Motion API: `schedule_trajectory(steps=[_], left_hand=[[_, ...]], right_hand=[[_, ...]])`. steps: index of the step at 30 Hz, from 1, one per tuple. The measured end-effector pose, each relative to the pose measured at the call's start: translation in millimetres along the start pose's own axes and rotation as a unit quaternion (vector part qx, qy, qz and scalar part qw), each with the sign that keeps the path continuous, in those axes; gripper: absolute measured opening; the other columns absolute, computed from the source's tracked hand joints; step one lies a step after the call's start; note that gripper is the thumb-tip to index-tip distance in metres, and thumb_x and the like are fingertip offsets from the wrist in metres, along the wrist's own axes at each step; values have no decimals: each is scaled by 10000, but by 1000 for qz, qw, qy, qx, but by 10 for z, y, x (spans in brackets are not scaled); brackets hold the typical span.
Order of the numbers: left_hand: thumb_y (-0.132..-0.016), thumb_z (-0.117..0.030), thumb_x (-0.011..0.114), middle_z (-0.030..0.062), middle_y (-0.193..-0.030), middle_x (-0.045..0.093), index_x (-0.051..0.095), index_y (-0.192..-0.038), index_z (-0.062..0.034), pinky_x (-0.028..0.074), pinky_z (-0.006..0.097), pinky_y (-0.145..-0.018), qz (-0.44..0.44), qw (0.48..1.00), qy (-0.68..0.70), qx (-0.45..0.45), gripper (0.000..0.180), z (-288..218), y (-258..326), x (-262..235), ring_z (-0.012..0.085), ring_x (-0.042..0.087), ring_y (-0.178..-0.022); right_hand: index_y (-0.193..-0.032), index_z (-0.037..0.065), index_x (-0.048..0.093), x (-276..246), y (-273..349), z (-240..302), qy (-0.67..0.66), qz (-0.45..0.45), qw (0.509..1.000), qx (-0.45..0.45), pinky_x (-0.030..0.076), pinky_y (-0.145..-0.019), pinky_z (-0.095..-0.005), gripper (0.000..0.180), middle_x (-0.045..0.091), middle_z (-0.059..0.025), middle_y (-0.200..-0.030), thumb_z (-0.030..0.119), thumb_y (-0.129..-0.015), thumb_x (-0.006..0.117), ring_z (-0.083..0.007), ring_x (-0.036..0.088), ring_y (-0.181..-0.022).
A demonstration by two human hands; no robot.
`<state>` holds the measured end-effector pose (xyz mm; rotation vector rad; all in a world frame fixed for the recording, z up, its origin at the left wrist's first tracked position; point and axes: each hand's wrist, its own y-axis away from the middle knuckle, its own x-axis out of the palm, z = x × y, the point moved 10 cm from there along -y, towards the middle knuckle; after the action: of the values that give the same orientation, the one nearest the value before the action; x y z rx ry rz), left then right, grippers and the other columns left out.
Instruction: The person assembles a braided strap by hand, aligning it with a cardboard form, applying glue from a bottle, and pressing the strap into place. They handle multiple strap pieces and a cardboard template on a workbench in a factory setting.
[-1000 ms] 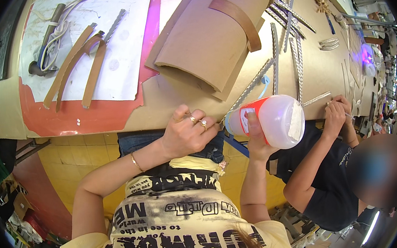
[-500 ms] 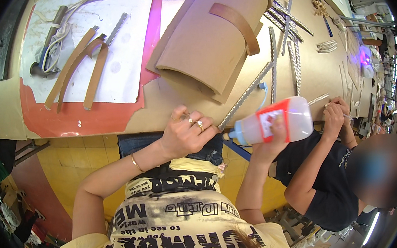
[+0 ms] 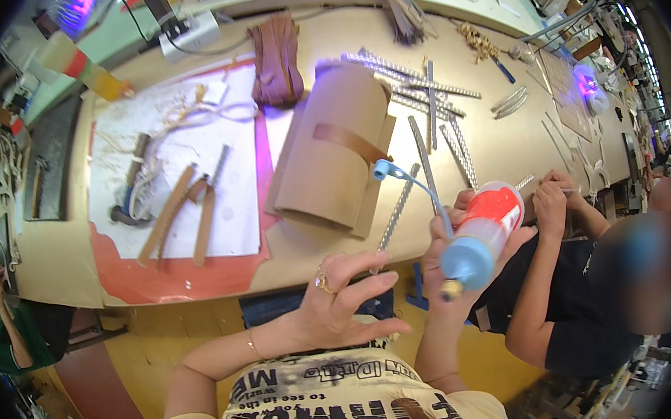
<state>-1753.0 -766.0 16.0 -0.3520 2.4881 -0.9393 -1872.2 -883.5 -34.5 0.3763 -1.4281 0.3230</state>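
My left hand (image 3: 335,302) is at the table's front edge, thumb spread away from the fingers. A narrow grey braided strip (image 3: 397,213) runs down from the table, and its end passes between two of those fingers. To the right, my right hand (image 3: 435,285) is wrapped round a clear squeeze bottle (image 3: 494,209) with a red label and a blue top. The bottle is tilted, nozzle toward me, and its tethered blue cap (image 3: 385,169) hangs off it. Beyond the hands lies a curved tan panel (image 3: 324,174) with a brown strap (image 3: 345,141) across it.
Several braided strips (image 3: 421,88) lie behind the panel. Left are brown straps (image 3: 171,217), a hammer (image 3: 134,176) and white cord on paper over a red sheet (image 3: 149,284). A brown leather piece (image 3: 276,62) lies behind. At right a co-worker's hands (image 3: 552,197) hold a thin strip.
The view has tilted up. My right hand has turned the bottle, swinging its nozzle away from the strip and toward me. My left fingers have spread from a closed grip.
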Motion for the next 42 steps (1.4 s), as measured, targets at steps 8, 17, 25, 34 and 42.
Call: schedule_trajectory(steps=[8,17,25,34,42], left_hand=[[-752,-303,822,272,-1336,455,367,-1285,-32,409,445,-1016,-48,990,111,-70,751,142,-511,-604,349,501,-1223],[-850,-145,710,142,-1227,490,368,-1296,-34,498,328,-898,-181,944,-55,-270,573,988,-578,-2239,202,583,-1044],[-854,-184,724,96,-986,624,423,-1210,-15,508,318,-758,-173,899,-309,-258,496,2306,-1010,-2949,200,643,-866],[-877,-440,626,259,-996,657,399,-1263,17,490,498,-771,-145,783,-484,-362,640,3251,-614,-3688,438,647,-907],[-769,-444,791,297,-1457,311,86,-1463,112,380,424,-1056,-210,847,-409,-267,1135,3142,-430,-3668,384,401,-1320]], right_hand=[[-1402,78,340,207,38,-1133,313,16,943,115,499,-931,-365,888,508,-79,-1277,610,-777,679,-196,541,-1158],[-975,15,643,58,-179,-139,791,-54,609,-12,453,-605,-222,195,584,-1,-733,150,-855,715,-69,545,-679],[-1030,13,618,-169,-130,571,922,-193,329,-71,451,-659,-371,348,578,-114,-765,293,-846,712,-250,555,-665],[-1296,-6,445,-420,-406,188,941,-189,279,-20,472,-732,-426,638,588,-170,-882,288,-814,742,-344,602,-797],[-1393,3,331,-369,-430,201,936,-215,278,-14,483,-633,-448,675,623,-176,-769,92,-800,642,-361,627,-684]])
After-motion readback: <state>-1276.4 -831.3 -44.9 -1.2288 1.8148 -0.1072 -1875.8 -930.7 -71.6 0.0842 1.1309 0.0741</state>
